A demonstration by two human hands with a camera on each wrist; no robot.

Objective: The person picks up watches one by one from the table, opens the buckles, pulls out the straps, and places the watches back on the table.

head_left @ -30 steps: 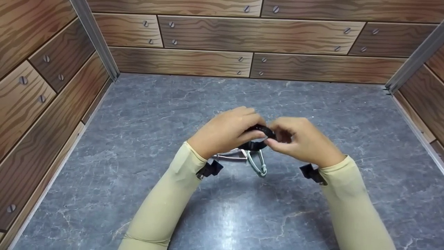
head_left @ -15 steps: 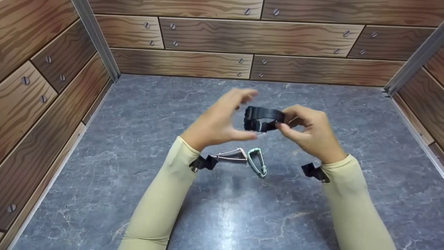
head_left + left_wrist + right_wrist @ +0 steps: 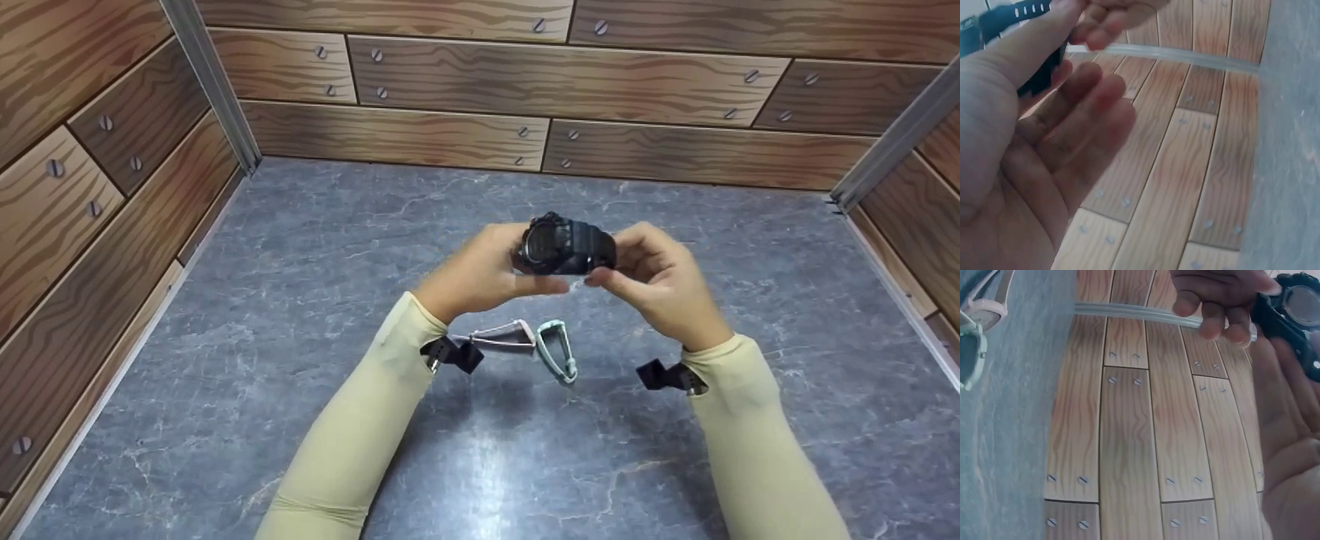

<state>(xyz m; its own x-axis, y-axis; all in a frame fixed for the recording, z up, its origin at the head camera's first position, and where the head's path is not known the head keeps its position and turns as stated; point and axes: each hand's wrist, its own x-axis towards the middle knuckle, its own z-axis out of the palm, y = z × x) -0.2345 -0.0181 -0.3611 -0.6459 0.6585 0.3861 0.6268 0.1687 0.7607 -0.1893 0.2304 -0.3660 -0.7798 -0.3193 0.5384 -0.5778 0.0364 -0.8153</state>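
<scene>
A black wristwatch (image 3: 551,244) with a chunky round case is held above the table, its dial turned left and toward me. My right hand (image 3: 671,289) pinches the strap at the right end between thumb and fingers. At the case end, my left hand (image 3: 480,270) holds the watch, thumb below and fingers mostly hidden behind it. Strap holes show on the watch band (image 3: 1027,8) in the left wrist view. Below the hands, a pink wristwatch (image 3: 988,312) and a mint green wristwatch (image 3: 981,354) lie close together on the table, straps looped.
The grey marbled tabletop (image 3: 360,225) is bounded by wood-patterned panels (image 3: 450,139) at the back and both sides. Metal posts (image 3: 217,90) stand in the corners. Small black camera mounts sit on both wrists.
The black wristwatch has been lifted away from the two lying watches and turned so its dial shows. My left hand let go, opened wide, then came back around the case; the right kept the strap.
</scene>
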